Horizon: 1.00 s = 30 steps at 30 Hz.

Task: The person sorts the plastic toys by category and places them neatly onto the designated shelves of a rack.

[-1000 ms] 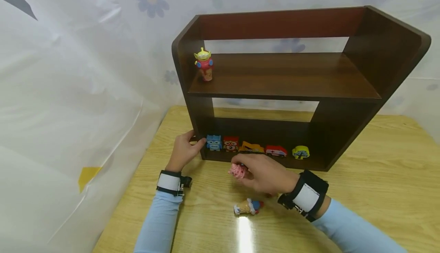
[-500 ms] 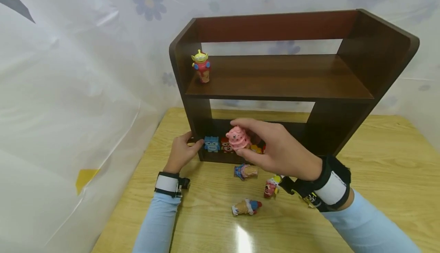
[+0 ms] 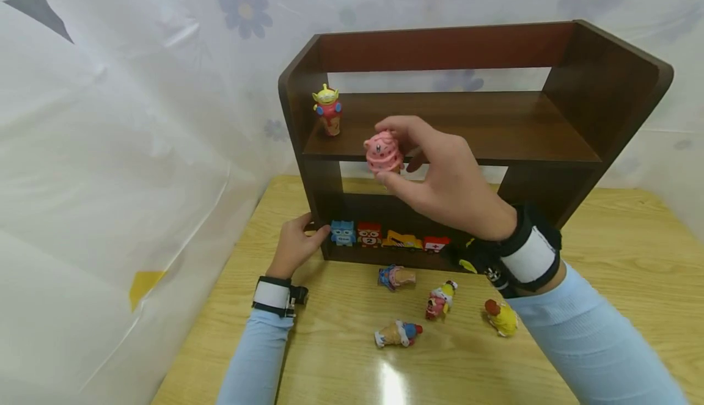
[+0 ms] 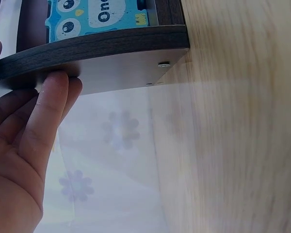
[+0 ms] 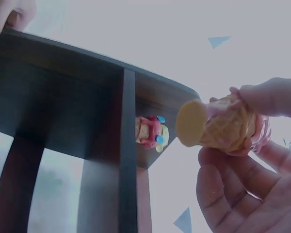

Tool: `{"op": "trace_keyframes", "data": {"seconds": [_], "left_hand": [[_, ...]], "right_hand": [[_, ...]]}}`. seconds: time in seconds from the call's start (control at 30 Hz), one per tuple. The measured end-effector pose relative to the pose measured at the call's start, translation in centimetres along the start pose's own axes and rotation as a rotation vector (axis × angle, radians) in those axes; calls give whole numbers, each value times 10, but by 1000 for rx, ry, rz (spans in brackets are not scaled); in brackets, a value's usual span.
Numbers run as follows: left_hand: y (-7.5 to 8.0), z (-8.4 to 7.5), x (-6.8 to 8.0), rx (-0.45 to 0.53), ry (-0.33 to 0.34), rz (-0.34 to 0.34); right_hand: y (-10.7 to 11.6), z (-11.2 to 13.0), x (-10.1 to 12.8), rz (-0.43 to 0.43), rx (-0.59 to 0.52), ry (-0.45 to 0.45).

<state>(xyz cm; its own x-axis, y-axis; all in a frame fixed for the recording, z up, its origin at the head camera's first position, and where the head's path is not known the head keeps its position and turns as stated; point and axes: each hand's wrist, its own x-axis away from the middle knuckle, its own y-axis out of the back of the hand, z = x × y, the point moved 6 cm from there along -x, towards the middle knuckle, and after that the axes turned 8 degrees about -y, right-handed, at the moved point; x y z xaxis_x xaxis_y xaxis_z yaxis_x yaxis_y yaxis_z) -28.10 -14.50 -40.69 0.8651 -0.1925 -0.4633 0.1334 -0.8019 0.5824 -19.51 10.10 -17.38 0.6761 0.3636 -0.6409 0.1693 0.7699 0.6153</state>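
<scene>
My right hand (image 3: 448,176) pinches a pink ice-cream-cone figurine (image 3: 383,151) between thumb and fingers, in front of the upper board's front edge. Its face shows in the head view; the right wrist view shows its tan waffle cone (image 5: 223,127) and flat round base. My left hand (image 3: 294,249) grips the left side panel of the dark brown two-tier shelf (image 3: 456,115), thumb at the front edge and fingers on the outer side (image 4: 48,107). A yellow-headed alien figurine (image 3: 328,112) in red stands on the upper board, at the left end.
Along the lower board stand a blue owl block (image 3: 343,233), a red owl block (image 3: 369,234), a yellow digger (image 3: 403,240) and a red ambulance (image 3: 436,244). Several cone figurines lie on the table, among them a blue-and-pink one (image 3: 396,277) and a yellow one (image 3: 502,317).
My right hand has lifted the pink figurine from low over the table, past the lower tier, to the height of the upper board. My left hand stays on the side panel.
</scene>
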Motion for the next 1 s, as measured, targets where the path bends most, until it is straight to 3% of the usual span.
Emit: {"op": "trace_keyframes", "data": {"seconds": [0.23, 0.47, 0.73, 1.0], "left_hand": [[3, -1, -1, -6, -31, -12], [0, -3, -2, 13, -45, -13], [-2, -9, -3, 23, -51, 0], [0, -5, 5, 31, -5, 15]], "right_hand": [[1, -7, -30, -50, -34, -61], [-5, -16, -57, -6, -47, -166], [-9, -30, -73, 27, -22, -260], [-23, -37, -80, 71, -53, -343]]}}
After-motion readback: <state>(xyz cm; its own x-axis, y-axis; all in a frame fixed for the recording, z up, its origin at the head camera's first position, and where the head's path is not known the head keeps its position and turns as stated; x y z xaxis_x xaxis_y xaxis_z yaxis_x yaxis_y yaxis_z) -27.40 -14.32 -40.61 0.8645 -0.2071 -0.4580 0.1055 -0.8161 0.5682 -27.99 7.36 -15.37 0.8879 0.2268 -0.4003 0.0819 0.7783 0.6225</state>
